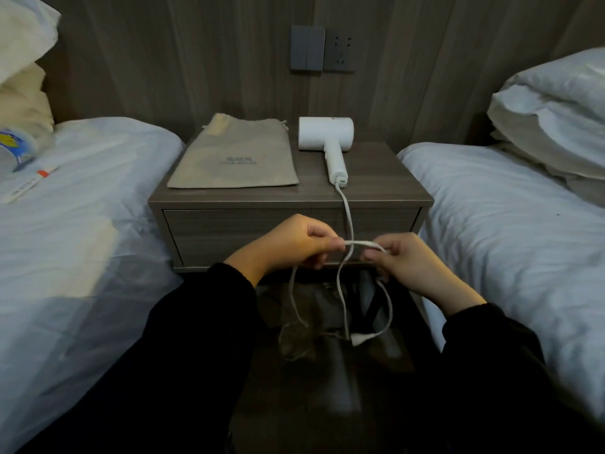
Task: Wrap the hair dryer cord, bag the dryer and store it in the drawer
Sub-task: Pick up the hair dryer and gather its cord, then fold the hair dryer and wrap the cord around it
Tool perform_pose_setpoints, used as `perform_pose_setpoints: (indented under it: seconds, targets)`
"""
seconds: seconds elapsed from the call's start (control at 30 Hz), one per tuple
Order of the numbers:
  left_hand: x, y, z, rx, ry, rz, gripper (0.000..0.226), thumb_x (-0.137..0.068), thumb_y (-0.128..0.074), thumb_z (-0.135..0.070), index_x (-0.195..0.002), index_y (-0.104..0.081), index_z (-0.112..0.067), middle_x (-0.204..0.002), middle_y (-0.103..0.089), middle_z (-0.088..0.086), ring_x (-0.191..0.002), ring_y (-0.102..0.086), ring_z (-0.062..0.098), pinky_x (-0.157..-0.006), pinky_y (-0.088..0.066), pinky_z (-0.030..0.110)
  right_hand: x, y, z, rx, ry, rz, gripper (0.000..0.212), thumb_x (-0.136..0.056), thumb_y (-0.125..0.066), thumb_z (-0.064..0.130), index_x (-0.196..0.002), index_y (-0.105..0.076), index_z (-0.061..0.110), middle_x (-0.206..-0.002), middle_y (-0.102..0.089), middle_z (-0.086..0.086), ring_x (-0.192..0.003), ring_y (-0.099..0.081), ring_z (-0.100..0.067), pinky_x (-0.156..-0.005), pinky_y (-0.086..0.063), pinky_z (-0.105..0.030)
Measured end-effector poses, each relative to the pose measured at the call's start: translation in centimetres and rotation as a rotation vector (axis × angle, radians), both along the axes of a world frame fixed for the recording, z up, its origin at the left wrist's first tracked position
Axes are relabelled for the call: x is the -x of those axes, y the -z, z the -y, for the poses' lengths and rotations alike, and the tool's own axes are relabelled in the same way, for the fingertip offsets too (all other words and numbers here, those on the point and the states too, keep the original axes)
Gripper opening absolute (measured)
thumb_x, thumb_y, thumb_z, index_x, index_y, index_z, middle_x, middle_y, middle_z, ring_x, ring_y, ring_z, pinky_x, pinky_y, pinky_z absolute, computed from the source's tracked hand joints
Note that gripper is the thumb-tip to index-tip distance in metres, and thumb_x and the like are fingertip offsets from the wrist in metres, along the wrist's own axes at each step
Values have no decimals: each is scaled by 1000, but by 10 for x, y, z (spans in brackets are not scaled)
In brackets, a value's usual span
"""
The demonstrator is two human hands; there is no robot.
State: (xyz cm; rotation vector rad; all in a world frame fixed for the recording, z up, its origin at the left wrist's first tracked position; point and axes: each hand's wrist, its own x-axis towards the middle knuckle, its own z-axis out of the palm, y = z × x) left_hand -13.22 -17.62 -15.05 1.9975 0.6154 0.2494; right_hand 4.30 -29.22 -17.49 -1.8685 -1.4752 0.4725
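Note:
A white hair dryer (325,136) lies on the grey-brown nightstand (376,165), handle toward me. Its white cord (349,221) runs over the front edge and down past the shut drawer (229,231). My left hand (294,245) and my right hand (406,260) pinch a folded length of the cord between them, in front of the drawer. Loops of the cord hang below my hands, and the white plug (360,339) dangles near the floor. A beige drawstring bag (235,155) lies flat on the nightstand, left of the dryer.
Beds with white sheets flank the nightstand, the left bed (82,224) and the right bed (507,224). Pillows (556,109) are piled on the right bed. Small packets and a plastic item (19,152) lie on the left bed. A switch and socket (322,53) sit on the wall.

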Motion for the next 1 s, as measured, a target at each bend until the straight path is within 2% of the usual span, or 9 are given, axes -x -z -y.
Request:
perform_pose_setpoints:
  seconds: [0.07,0.17,0.33,0.5,0.6,0.77,0.83,0.93,1.0]
  targets:
    - [2,5,-15,-172,-111,-48,19,-90,-58,-26,-103,-70,-19,-94,-68,-3,-83,-59,3,-79,-42,23,-16,4,1,18,126,46,26,-83,-65,13,-59,-62,23,-44,-52,8,-43,-47,-2,-51,-40,-18]
    - [6,13,-35,-531,-302,-115,27,-91,-57,-24,-117,-63,-21,-123,-57,-2,-116,-49,13,-95,-35,26,-32,9,-4,151,161,111,31,-79,-63,3,-62,-60,29,-61,-62,3,-64,-59,-14,-70,-48,-31]
    - [1,13,-55,-1092,-388,-108,44,-90,-52,-21,-133,-49,-17,-142,-42,8,-134,-31,27,-109,-26,42,-26,-11,-47,-108,313,100,18,-82,-58,6,-91,-70,15,-92,-71,-7,-89,-65,-22,-83,-48,-30]
    - [-7,15,-79,-973,-555,-400,55,-95,-34,-47,-146,-23,-27,-157,-17,8,-146,-4,31,-115,-7,53,-24,-49,-115,-99,417,-25,41,-87,-56,27,-125,-52,11,-122,-60,-8,-110,-56,-21,-83,-39,-26]
    - [-8,27,-88,-890,-565,-452,58,-95,-24,-53,-148,-20,-28,-158,-15,7,-146,-3,31,-116,-6,55,-26,-52,-148,11,419,-135,60,-87,-56,36,-135,-40,3,-123,-55,-13,-112,-53,-25,-81,-36,-26]
    - [-10,30,-89,-873,-559,-461,57,-95,-22,-53,-147,-22,-29,-158,-19,4,-145,-12,27,-115,-11,53,-22,-57,-184,71,456,-272,57,-81,-63,41,-115,-52,-4,-94,-57,-10,-81,-56,-22,-52,-38,-27]
    - [-11,29,-88,-874,-561,-461,58,-95,-22,-53,-147,-22,-29,-158,-18,4,-145,-13,26,-115,-12,54,-18,-57,-191,123,450,-267,46,-81,-66,34,-108,-53,-1,-96,-57,-12,-83,-56,-25,-52,-40,-28]
    - [-11,29,-89,-864,-553,-457,58,-95,-23,-53,-147,-21,-29,-158,-18,4,-146,-12,26,-116,-11,53,-15,-56,-194,161,458,-245,45,-81,-65,22,-118,-52,0,-104,-57,-14,-92,-58,-28,-63,-43,-32]
    - [-10,29,-90,-853,-553,-447,57,-95,-22,-53,-147,-22,-30,-158,-18,3,-146,-12,24,-116,-10,52,-15,-60,-189,198,443,-217,41,-83,-61,22,-117,-52,0,-98,-55,-12,-85,-55,-25,-59,-42,-31]
